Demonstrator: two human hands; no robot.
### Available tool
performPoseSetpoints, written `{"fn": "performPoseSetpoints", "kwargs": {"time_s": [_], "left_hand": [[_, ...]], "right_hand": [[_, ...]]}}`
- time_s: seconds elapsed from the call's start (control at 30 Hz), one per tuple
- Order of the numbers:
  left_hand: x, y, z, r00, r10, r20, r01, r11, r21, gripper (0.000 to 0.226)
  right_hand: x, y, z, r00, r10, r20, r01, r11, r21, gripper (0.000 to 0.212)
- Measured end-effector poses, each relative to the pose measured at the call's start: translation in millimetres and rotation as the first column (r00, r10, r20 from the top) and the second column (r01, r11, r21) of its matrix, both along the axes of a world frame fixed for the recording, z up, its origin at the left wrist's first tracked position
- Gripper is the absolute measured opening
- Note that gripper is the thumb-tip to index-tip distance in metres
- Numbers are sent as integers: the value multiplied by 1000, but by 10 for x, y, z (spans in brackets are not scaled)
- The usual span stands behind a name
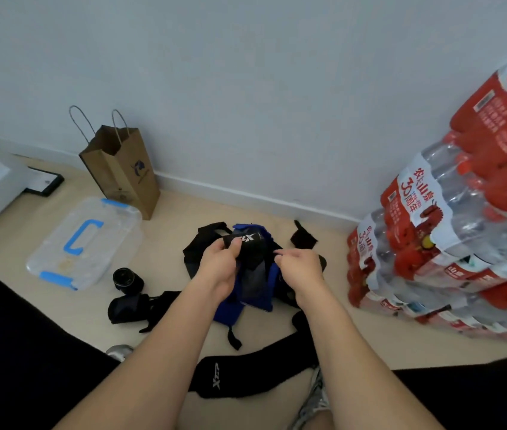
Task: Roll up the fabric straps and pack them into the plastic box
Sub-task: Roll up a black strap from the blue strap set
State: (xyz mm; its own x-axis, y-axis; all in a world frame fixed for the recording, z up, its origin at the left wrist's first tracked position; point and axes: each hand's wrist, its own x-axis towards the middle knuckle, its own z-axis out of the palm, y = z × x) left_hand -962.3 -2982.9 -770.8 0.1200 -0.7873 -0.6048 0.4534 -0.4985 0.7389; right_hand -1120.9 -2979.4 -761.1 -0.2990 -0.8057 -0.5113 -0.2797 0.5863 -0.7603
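— So, which step is this?
— Rolling, I'd say. The left hand (218,268) is clamped on a black strap (250,243), part wound, above the loose pile (255,290) right of the plastic box (38,267). The right hand (300,265) sits just beside it, fingers curled; whether it pinches anything I cannot tell.
— Next?
— Finish the coil tight. Then the lid (100,243), which looks closed, must come off.
— And the room?
— Pale floor (171,218), grey wall (246,88), a paper bag (122,172) behind the box.
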Motion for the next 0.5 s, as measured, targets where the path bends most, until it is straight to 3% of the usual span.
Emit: {"fn": "performPoseSetpoints", "kwargs": {"time_s": [0.07, 0.17, 0.3, 0.37, 0.5], "left_hand": [[21, -50, 11, 991, 103, -83, -106, 994, -30, 30], [205, -134, 65, 969, 198, -145, -206, 977, -45, 28], [422, -150, 79, 993, 45, -108, -38, 997, 69, 14], [429, -127, 68, 1000, -17, -22, 20, 990, 137, 10], [429, -41, -24, 987, -96, 131, 84, 992, 96, 9]], "right_hand": [[-93, -9, -29, 966, -254, -44, 255, 966, 37, 30], [-369, -55, 38, 888, -404, -220, 405, 913, -43, 29], [-460, -291, 222, 915, -386, -116, 349, 902, -253, 23], [-407, -354, 271, 925, -353, -138, 292, 896, -335, 24], [-262, -328, 162, 930, -165, -329, 78, 962, -262, 38]]}}
